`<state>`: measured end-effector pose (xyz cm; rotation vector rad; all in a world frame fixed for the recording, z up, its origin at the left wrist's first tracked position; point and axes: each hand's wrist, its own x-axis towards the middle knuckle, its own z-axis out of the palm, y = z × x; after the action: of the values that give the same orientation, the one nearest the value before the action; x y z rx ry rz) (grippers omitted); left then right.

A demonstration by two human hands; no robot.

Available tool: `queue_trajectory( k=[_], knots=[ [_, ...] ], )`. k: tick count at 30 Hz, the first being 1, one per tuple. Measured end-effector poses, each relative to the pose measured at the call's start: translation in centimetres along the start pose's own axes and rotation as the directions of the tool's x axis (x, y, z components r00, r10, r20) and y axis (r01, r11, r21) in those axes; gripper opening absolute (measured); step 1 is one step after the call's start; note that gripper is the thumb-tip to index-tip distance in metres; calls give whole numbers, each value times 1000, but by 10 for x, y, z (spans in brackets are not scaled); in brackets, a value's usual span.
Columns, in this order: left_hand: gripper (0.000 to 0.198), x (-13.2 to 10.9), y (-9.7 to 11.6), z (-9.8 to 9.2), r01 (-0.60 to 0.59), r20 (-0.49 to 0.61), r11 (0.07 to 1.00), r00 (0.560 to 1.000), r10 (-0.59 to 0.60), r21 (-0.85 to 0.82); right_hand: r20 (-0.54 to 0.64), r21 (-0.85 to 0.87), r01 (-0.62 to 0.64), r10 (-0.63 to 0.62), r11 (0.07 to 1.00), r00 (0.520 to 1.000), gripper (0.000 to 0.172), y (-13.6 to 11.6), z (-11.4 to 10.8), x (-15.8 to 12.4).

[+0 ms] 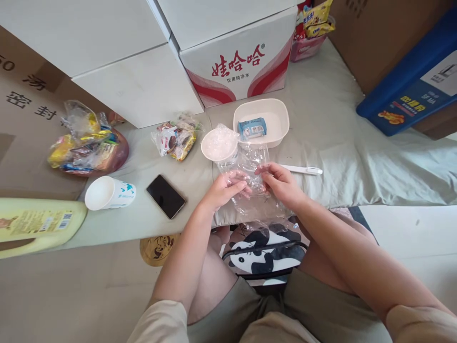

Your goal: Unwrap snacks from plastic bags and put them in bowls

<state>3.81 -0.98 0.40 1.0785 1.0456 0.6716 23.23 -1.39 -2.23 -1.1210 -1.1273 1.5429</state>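
The right hand (268, 172), almost closed, pinches clear plastic (254, 181); the left hand (231, 188) curls half open against it, though from here I can't tell whether it grips. The plastic spans the 2 hands, near 1 paper cup (205, 150) and 1 white tray (278, 125).

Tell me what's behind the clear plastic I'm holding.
Behind the clear plastic are a paper cup and a white tray with a blue packet inside. The packet hides the tray floor beneath; crumpled film at the cup's mouth hides its bottom.
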Motion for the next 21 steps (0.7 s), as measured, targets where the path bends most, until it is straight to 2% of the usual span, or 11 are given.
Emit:
queue_trajectory(
  k=[2, 6, 9, 11, 15, 21],
  knots=[
    [49, 1, 0, 0, 24, -8, 997, 1000, -23, 67, -43, 20, 18, -17, 1000, 999, 14, -1, 0, 0],
    [55, 0, 0, -4, 9, 16, 995, 1000, -10, 97, -72, 102, 38, -31, 994, 997, 14, -1, -2, 1],
    [48, -1, -2, -6, -64, -17, 995, 998, 66, 82, -73, 194, 73, -60, 978, 995, 7, 0, -2, 2],
    [47, -1, -3, -7, -119, -35, 992, 992, 121, 50, -56, 241, 91, -80, 966, 995, 11, 0, -3, 3],
    [44, 1, -5, -4, -95, -14, 994, 995, 96, 56, -33, 261, 80, -74, 962, 997, 13, 0, -4, 2],
    [35, 5, -4, -1, -105, -88, 993, 990, 109, 53, -41, 265, 80, -72, 961, 997, 15, -1, -4, 1]
  ],
)
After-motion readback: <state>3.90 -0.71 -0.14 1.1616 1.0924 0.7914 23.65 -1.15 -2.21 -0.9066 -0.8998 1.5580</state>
